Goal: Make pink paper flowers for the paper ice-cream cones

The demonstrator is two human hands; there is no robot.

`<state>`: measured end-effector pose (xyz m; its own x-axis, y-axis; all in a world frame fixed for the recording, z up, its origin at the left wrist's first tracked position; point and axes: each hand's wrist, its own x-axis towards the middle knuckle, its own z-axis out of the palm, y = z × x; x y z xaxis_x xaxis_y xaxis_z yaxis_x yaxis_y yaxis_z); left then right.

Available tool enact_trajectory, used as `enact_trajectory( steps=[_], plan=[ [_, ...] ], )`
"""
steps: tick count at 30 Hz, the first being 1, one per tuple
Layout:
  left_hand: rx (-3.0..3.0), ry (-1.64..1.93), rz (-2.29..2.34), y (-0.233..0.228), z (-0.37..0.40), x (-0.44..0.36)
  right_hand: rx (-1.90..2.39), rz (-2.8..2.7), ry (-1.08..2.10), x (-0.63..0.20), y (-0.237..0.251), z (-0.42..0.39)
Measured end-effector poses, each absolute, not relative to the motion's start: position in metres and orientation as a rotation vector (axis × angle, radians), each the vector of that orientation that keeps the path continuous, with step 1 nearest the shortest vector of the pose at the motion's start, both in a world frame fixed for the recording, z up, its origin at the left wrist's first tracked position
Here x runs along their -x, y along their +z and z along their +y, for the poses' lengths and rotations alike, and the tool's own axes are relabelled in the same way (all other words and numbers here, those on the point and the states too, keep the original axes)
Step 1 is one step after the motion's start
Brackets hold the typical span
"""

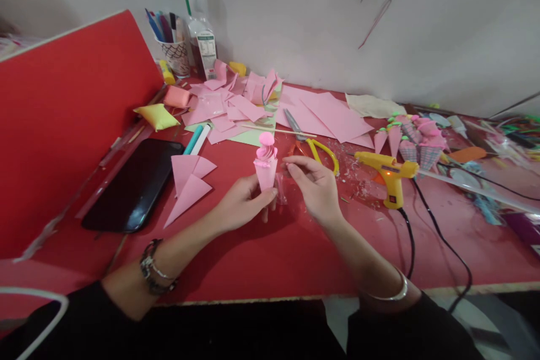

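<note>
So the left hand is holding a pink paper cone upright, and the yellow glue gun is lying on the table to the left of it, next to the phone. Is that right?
Not quite. The left hand does hold the pink paper cone upright, but the yellow glue gun lies on the table to the right of it, beyond the right hand. The phone is on the left. The head view shows this.
</note>
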<state>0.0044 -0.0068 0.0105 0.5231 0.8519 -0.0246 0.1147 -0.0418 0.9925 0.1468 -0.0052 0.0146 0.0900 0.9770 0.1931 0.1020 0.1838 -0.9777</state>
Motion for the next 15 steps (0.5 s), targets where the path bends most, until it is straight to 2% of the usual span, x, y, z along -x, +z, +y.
enact_trajectory(
  steps=[9, 15],
  plan=[
    [-1.536, 0.758, 0.864, 0.008, -0.008, -0.007, 1.122, -1.486, 0.582, -0.144, 0.021, -0.017],
    [-1.605, 0.758, 0.861, 0.01, -0.009, -0.008, 1.079, -1.609, 0.46, -0.144, 0.024, -0.018]
  ],
)
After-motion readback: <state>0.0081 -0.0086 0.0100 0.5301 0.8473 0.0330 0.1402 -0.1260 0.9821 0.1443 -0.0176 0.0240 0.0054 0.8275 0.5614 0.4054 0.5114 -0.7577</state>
